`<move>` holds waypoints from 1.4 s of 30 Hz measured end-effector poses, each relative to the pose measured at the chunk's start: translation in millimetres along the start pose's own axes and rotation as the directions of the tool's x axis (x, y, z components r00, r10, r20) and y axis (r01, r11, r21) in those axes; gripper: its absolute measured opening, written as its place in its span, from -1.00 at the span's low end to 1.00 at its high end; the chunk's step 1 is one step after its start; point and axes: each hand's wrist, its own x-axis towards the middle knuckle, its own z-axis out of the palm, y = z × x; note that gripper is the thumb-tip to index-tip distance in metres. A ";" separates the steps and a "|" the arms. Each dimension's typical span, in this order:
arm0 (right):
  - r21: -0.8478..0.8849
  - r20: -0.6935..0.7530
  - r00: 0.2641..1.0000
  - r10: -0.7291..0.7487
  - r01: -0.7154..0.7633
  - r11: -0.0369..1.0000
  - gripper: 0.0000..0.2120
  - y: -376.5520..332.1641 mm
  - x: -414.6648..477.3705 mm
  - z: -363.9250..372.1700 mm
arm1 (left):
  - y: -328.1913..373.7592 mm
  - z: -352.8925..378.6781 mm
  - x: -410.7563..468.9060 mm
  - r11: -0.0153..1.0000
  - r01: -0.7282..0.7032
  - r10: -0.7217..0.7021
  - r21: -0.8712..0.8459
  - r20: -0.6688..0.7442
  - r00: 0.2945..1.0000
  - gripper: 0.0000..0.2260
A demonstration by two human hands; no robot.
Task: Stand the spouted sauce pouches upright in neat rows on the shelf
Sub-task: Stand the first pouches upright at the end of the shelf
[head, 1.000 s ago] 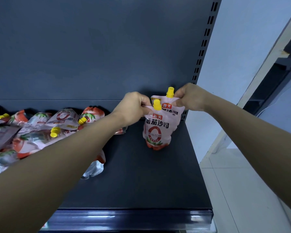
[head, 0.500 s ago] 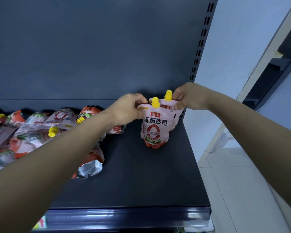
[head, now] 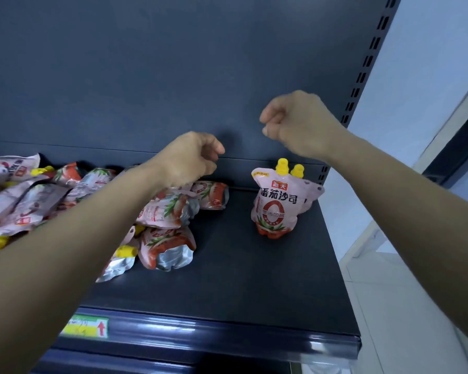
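Two pink sauce pouches with yellow spout caps stand upright at the back right of the dark shelf, the front pouch hiding most of the rear pouch. Above and left of them my right hand hovers, fingers curled, holding nothing. Further left and lower, my left hand has loosely curled fingers and is also empty, over a pile of several pouches lying flat across the shelf's left half.
The shelf's back panel rises close behind the pouches. A slotted upright marks the right end, with pale floor beyond. A yellow-green price label sits on the glossy front rail.
Both hands have let go of the two upright pouches and lifted away, the left one drifting left over the pile. The pouches stay standing. The view has tilted.
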 end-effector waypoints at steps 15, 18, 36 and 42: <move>0.007 0.340 0.934 -0.109 0.113 0.994 -0.79 -56.3 17.3 85.8 | -71.5 -44.8 -70.7 0.925 0.190 -0.163 0.329 -0.109 0.981 -0.78; 0.021 0.383 0.914 -0.134 0.137 0.990 -0.79 -66.4 16.2 100.9 | -83.5 -49.5 -79.8 0.895 0.226 -0.189 0.384 -0.130 0.973 -0.77; 0.009 0.485 0.873 -0.055 0.058 0.998 -0.56 -98.6 38.8 175.0 | -122.8 -73.7 -111.4 0.829 0.328 -0.290 0.453 -0.154 0.945 -0.68; 0.007 0.532 0.847 0.000 -0.005 1.000 -0.56 -101.5 46.4 187.0 | -128.2 -75.4 -102.6 0.864 0.318 -0.287 0.391 -0.138 0.948 -0.68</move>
